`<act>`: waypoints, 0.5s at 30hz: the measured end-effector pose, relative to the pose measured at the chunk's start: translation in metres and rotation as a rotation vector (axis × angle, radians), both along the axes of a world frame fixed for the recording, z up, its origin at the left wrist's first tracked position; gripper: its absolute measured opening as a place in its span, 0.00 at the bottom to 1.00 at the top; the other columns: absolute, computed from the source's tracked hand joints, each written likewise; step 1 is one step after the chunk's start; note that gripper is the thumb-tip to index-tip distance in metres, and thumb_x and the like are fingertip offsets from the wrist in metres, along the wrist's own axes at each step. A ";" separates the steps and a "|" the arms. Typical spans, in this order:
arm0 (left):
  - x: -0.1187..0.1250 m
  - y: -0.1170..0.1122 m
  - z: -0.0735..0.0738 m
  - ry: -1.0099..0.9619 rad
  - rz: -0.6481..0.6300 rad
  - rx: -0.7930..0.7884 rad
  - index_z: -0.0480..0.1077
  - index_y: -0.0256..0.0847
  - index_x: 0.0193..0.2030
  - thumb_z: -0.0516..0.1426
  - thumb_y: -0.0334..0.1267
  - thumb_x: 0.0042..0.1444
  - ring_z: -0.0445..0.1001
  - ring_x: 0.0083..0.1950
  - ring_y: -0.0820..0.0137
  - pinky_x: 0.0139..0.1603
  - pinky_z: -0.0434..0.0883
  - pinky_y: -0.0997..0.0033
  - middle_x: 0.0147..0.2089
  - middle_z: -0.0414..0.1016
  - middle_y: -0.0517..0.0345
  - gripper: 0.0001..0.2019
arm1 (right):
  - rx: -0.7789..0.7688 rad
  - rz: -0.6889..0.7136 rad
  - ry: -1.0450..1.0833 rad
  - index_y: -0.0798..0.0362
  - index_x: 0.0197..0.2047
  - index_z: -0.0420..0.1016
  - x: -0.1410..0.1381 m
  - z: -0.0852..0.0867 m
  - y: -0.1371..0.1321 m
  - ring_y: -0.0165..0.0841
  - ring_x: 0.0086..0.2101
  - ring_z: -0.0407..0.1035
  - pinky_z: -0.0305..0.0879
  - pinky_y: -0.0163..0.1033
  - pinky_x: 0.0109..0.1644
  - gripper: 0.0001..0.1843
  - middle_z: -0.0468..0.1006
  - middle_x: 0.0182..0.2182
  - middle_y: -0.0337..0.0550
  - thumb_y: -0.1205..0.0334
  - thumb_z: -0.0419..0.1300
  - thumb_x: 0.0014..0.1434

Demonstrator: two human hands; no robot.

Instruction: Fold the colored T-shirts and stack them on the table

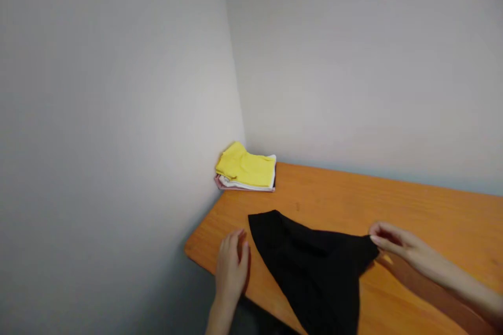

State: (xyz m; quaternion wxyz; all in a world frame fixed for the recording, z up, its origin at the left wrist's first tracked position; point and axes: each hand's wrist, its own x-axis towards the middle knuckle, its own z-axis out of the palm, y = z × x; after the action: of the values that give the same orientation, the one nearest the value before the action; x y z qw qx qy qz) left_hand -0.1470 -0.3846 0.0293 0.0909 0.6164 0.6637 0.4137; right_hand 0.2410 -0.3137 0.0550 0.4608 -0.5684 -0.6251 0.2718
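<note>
A black cloth garment [314,261] lies spread over the wooden table, its lower end running out of the bottom of the view. I cannot tell what kind of garment it is. My right hand [396,243] pinches its right corner between thumb and fingers, lifting that corner a little off the wood. To the left of the garment, my left hand [232,261] hovers by the table's left edge, fingers slightly curled and thumb apart, holding nothing. A gap separates it from the black cloth.
In the far corner, against the walls, sits a stack of folded clothes [251,168], yellow on top with white and pinkish layers beneath. The wooden table [338,193] has its left edge beside the grey wall [118,141]. Something dark lies below the table's front edge.
</note>
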 end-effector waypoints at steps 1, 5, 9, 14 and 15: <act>0.007 0.000 0.003 -0.001 -0.030 0.027 0.67 0.38 0.54 0.49 0.40 0.65 0.68 0.59 0.61 0.62 0.64 0.50 0.55 0.71 0.46 0.16 | -0.054 -0.057 0.029 0.48 0.29 0.63 0.023 -0.015 -0.013 0.36 0.26 0.66 0.65 0.42 0.31 0.26 0.69 0.23 0.41 0.32 0.51 0.55; 0.062 -0.003 0.027 0.011 -0.277 0.050 0.65 0.43 0.59 0.49 0.38 0.66 0.63 0.64 0.63 0.65 0.61 0.51 0.61 0.67 0.49 0.16 | -0.099 -0.254 -0.114 0.50 0.42 0.71 0.098 -0.028 -0.074 0.44 0.40 0.70 0.67 0.48 0.44 0.26 0.76 0.39 0.51 0.38 0.60 0.49; 0.141 -0.018 0.048 0.105 -0.604 0.016 0.65 0.48 0.60 0.49 0.36 0.66 0.59 0.67 0.62 0.67 0.60 0.50 0.64 0.64 0.52 0.17 | -0.055 -0.316 -0.403 0.48 0.35 0.74 0.121 -0.014 -0.143 0.44 0.41 0.69 0.63 0.49 0.47 0.20 0.76 0.36 0.47 0.41 0.53 0.59; 0.209 -0.027 0.056 0.311 -0.911 -0.020 0.64 0.49 0.62 0.57 0.43 0.61 0.56 0.69 0.56 0.68 0.54 0.42 0.67 0.61 0.52 0.23 | -0.037 -0.471 -0.601 0.46 0.32 0.75 0.114 -0.022 -0.203 0.45 0.38 0.67 0.60 0.52 0.45 0.19 0.75 0.33 0.46 0.41 0.53 0.59; 0.216 -0.027 0.056 0.343 -0.955 -0.049 0.65 0.49 0.62 0.61 0.46 0.57 0.56 0.69 0.56 0.68 0.55 0.43 0.67 0.60 0.52 0.26 | -0.026 -0.494 -0.621 0.45 0.34 0.76 0.111 -0.025 -0.209 0.46 0.39 0.67 0.60 0.53 0.45 0.18 0.75 0.35 0.46 0.41 0.55 0.57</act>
State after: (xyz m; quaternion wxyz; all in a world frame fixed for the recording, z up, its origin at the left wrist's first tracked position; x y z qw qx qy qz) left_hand 0.0688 -0.4118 0.0850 0.1740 0.9078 0.3228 0.2034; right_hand 0.3525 -0.5229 0.0298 0.2939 -0.7626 -0.5757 -0.0242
